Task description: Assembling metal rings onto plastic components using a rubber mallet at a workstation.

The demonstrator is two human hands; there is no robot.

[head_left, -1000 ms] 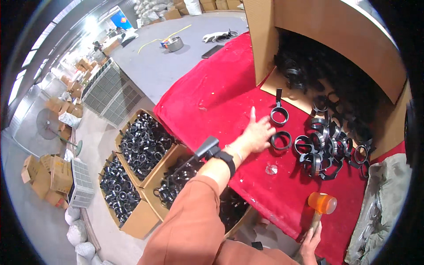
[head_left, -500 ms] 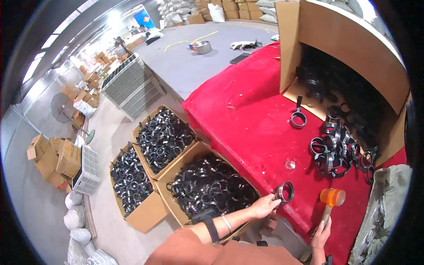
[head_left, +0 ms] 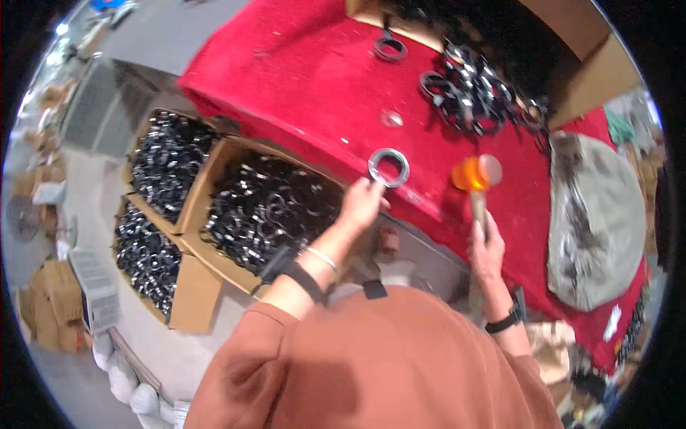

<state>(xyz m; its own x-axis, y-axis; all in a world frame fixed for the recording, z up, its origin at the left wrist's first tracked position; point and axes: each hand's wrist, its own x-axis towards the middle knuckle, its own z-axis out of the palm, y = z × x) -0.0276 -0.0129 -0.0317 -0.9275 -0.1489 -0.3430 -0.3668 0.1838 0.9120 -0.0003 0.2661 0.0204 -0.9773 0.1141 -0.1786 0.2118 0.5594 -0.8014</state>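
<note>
Ring (head_left: 406, 169), silvery-grey, round, red cloth (head_left: 307, 93) showing through its centre

Over the worktop's (head_left: 307, 93) near edge, your ring (head_left: 405, 170) has a smooth, shiny, metal-like face. Your mallet (head_left: 468, 174) pairs a glossy, translucent plastic head with a matt wooden handle (head_left: 479, 204). Matt cloth (head_left: 250, 89) covers the worktop; the cartons (head_left: 196, 297) look like dull cardboard.

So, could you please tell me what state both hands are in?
Left hand: closed, holding a ring-shaped fitting.
Right hand: closed, holding an orange-headed mallet.
</note>
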